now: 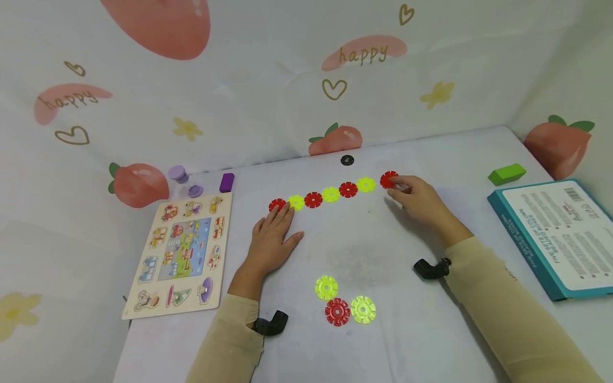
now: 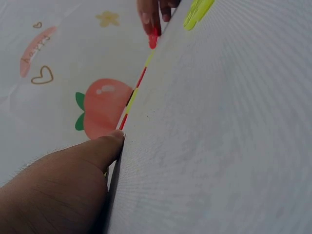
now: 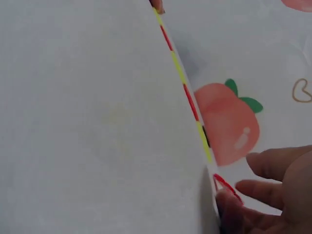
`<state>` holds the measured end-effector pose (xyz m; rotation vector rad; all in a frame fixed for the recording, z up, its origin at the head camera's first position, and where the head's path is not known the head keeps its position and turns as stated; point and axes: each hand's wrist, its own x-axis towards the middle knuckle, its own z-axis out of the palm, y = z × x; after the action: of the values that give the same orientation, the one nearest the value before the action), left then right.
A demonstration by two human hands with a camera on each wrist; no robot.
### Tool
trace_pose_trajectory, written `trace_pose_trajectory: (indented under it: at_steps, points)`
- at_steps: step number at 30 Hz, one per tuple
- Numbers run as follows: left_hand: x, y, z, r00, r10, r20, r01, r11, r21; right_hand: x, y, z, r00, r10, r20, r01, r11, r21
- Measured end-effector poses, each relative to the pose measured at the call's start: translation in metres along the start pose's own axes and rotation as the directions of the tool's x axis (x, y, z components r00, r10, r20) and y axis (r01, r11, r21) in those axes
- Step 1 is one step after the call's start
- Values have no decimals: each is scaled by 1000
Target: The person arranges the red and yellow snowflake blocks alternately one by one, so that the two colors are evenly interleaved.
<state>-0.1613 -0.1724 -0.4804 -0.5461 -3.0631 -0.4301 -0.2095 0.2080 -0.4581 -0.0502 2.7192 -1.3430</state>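
Observation:
A row of flat notched plastic discs, alternating red and yellow-green, crosses the table in the head view. My left hand [image 1: 273,242] lies with straight fingers, fingertips on the red disc [image 1: 276,205] at the row's left end and at the edge of the yellow-green disc [image 1: 296,202] beside it. At the right end, my right hand [image 1: 421,201] pinches a red disc [image 1: 389,179] between thumb and fingers. That disc [image 3: 228,187] is tilted up from the table in the right wrist view. A small gap separates it from the yellow-green disc [image 1: 366,184].
Nearer me lie two yellow-green discs [image 1: 326,288] and a red disc [image 1: 337,312]. A black disc [image 1: 347,160] sits behind the row. Left are a wooden puzzle board [image 1: 131,306], a purple block [image 1: 227,183] and lilac pieces [image 1: 178,174]; right, a green block [image 1: 507,174] and a teal box [image 1: 527,250].

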Motion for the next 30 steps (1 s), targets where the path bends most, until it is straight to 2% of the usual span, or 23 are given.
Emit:
trace_pose_trajectory:
  at_steps: [3, 6, 9, 11, 19, 30]
  points:
    - [0, 1, 0, 1000, 3, 0, -3, 1000, -4, -2, 3, -2, 996, -90, -16, 88, 992, -88]
    - [0, 1, -1, 1000, 4, -5, -4, 1000, -6, -4, 5, -3, 981, -190, 26, 190, 944, -270]
    - [0, 1, -1, 1000, 6, -6, -6, 1000, -12, -4, 6, -3, 973, -199, 114, 229, 879, -417]
    - [0, 1, -2, 1000, 7, -4, -7, 1000, -16, -4, 6, -2, 975, -165, 150, 217, 860, -461]
    - [0, 1, -2, 1000, -1, -4, 1, 1000, -12, 5, 1, 8, 979, -115, 171, 188, 839, -510]
    - [0, 1, 0, 1000, 6, -13, -6, 1000, -17, 4, -1, 13, 981, -95, 169, 171, 836, -522]
